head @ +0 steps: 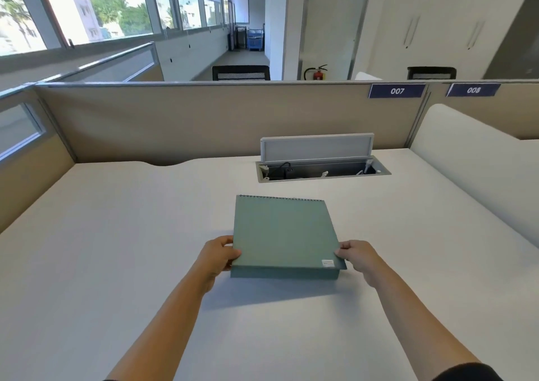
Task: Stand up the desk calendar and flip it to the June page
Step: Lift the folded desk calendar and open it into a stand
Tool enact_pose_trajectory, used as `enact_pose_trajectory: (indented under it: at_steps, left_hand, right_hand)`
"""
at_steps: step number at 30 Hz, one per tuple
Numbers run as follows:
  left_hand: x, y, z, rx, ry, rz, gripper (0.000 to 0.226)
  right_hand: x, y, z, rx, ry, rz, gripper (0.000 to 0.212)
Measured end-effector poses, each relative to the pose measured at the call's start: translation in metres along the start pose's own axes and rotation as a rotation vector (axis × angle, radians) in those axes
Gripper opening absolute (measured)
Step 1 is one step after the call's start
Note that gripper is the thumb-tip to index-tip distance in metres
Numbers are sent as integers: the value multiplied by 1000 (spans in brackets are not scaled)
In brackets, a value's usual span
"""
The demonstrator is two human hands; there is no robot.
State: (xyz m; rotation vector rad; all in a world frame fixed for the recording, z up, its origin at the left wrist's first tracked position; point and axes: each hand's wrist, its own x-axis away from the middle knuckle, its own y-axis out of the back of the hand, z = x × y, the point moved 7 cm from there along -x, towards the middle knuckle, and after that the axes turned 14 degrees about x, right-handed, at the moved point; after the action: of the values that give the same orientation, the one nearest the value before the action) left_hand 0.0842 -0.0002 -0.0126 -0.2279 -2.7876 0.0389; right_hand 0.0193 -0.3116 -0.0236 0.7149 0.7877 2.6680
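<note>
While the fingers [230, 253] of the left hand [217, 256] and the right hand [357, 256] are closed on the near corners, the green desk calendar [284, 234] is held just above the desk [116, 234], spiral at 12 o'clock. Both flaps should be pulled apart evenly, so it stands.

Single view only, head-worn wide-angle camera. It is looking forward and down from above the near edge of the counter [116, 249], both forearms entering from the bottom of the frame. The left hand [217, 256] and right hand [360, 256] are sitting near, slightly below centre, at the sides of the green desk calendar [284, 232]. Farther off, the view is taking in the beige partition [189, 118], windows upper left and a corridor beyond. Straight lines are bowing at the edges.
</note>
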Motion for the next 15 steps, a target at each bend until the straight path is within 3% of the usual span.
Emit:
enact_pose_trajectory:
  at_steps: [6, 10, 15]
  left_hand:
    - [7, 9, -19, -158, -204, -83, 23]
    - [3, 16, -4, -440, -171, -155, 24]
    - [5, 25, 9, -487, -117, -214, 29]
  right_hand:
    - [-2, -1, 20, 1, 208, -95, 8]
    - [7, -13, 22, 71, 273, -104, 8]
    - [14, -24, 21, 144, 279, -84, 10]
